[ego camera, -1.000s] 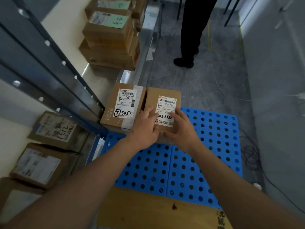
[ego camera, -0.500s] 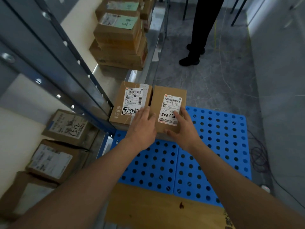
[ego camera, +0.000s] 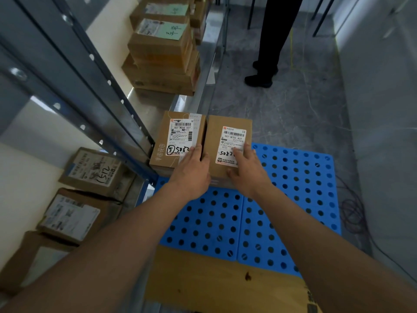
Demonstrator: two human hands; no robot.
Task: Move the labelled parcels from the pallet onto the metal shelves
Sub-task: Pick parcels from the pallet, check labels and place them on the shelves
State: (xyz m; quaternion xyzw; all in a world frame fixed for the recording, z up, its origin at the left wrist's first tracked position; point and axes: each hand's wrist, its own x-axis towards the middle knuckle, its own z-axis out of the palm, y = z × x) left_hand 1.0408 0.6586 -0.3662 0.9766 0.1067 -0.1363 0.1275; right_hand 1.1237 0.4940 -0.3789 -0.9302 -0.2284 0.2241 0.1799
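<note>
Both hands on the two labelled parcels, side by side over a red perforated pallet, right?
Not quite: the perforated pallet is blue, not red, as the head view shows. The left hand and right hand do rest on the two parcels, side by side.

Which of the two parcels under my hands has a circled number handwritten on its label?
The left parcel, nearest the shelf upright; the right parcel shows none.

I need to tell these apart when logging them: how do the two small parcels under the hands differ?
The left parcel has clear tape beside its label and printed characters along its left edge; the right parcel shows neither. The left parcel's handwritten number has a circled digit before it; the right parcel's is partly hidden by the right hand. Both are brown cardboard, side by side, with white labels reading 507 N705 A37.
</note>
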